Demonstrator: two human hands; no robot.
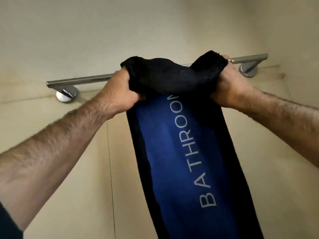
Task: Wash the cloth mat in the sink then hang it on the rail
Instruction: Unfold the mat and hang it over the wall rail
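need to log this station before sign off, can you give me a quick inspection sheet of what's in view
surface: beige wall with a thin vertical seam; no counter or sink in view
job's things: cloth mat, blue with black border and pale lettering, its top end bunched at the rail; the long part hangs down; whether it is draped over the rail cannot be told
clutter: nothing seen
grippers: left hand grips the mat's bunched top at its left side; right hand grips it at the right
cables: nothing seen
surroundings: chrome wall mounts at both rail ends

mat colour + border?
Cloth mat: blue centre, black border, pale lettering. Head view only.
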